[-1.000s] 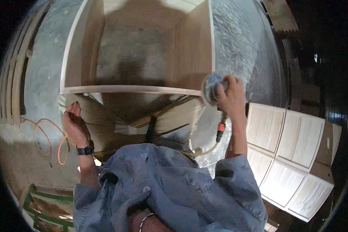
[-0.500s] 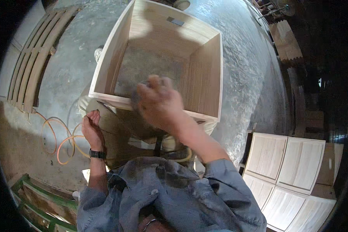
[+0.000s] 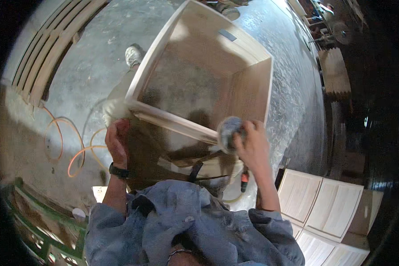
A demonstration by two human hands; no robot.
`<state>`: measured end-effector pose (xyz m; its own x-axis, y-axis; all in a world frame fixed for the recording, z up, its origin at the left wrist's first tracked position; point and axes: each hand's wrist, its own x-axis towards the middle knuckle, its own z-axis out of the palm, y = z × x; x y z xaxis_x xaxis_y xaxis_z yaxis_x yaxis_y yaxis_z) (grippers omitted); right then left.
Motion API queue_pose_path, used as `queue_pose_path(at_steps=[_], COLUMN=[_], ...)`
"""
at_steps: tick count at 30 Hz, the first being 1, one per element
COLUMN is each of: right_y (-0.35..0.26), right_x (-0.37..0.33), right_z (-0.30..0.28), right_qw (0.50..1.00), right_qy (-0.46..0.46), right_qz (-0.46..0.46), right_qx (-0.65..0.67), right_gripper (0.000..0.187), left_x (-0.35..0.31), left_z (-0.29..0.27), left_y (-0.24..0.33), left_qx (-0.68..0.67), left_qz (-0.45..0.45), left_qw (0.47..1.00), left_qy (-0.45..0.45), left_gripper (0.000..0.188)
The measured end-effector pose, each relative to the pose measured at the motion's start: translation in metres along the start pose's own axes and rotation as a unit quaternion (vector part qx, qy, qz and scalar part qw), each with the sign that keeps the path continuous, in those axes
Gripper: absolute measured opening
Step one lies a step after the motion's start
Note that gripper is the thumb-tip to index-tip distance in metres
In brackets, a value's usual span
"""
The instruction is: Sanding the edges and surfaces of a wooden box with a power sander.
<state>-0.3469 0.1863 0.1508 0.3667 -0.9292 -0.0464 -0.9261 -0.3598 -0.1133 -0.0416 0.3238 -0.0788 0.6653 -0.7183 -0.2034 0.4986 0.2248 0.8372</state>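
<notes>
An open wooden box frame (image 3: pixel 162 116) sits in front of me, the floor showing through it. My right hand (image 3: pixel 252 144) is closed around a round power sander (image 3: pixel 228 134), whose disc is at the near rim towards the right corner. An orange-and-black hose fitting (image 3: pixel 244 179) hangs below that hand. Beside the box's near left corner is my left hand (image 3: pixel 118 141), a black watch (image 3: pixel 119 171) on its wrist. Its fingers are blurred, and whether they touch the box I cannot tell.
Pale wooden panels (image 3: pixel 334 208) lie at the lower right. An orange air hose (image 3: pixel 82 153) coils on the floor at left. A slatted wooden pallet (image 3: pixel 53 57) stands at far left, with a green metal frame (image 3: pixel 48 235) at lower left. A shoe (image 3: pixel 133 56) shows left of the box.
My right hand has swept right and nearer along the near rim, bringing the sander into clear view. The box has turned slightly clockwise. My left hand has come up closer to its corner.
</notes>
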Motion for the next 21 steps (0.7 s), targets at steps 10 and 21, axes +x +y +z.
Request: queue_pose_path(at_steps=[10,21], right_y=[-0.033,-0.190], right_x=[0.016,0.087], right_z=[0.004,0.032], right_qw=[0.997,0.955], right_qy=[0.019,0.004], right_qz=[-0.074,-0.285], right_qx=[0.008,0.083], right_gripper=[0.031,0.023], left_x=[0.000,0.003], left_z=[0.003,0.010], left_y=[0.006,0.011], left_qx=[0.020,0.004], left_qz=[0.028,-0.049], left_qw=[0.999,0.995], left_qy=[-0.009,0.091], left_gripper=[0.041,0.036])
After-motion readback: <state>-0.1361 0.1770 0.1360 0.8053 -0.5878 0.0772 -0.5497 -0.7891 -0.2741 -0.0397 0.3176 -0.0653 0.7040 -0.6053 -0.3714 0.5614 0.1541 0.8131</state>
